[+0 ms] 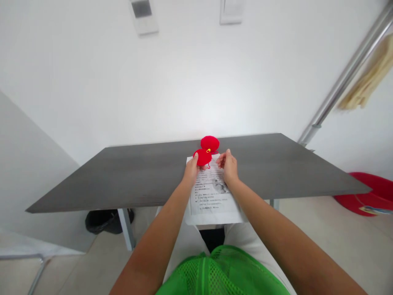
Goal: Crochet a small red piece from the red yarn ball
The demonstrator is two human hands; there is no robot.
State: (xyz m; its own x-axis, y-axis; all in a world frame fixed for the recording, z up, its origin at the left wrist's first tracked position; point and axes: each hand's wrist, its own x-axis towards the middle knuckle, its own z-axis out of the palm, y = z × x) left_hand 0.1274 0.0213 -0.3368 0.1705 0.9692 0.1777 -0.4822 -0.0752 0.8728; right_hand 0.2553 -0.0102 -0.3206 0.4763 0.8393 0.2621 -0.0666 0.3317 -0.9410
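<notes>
A small red crocheted piece [202,157] is pinched in my left hand [191,168], with a yellow stitch marker on it. Just behind it on the dark grey table [123,172] lies a ball of red yarn [210,144]. My right hand [228,164] is closed close beside the piece, fingers pinched; a thin red strand seems to run to it, but what it holds is too small to make out. Under both hands lies a printed instruction sheet [211,198] that hangs over the table's near edge.
A black bag [106,221] sits on the floor under the table by a white leg [126,227]. A red basin [368,192] stands on the floor at the right. A metal pole [344,78] leans up the right wall. Green mesh fabric [224,270] lies on my lap.
</notes>
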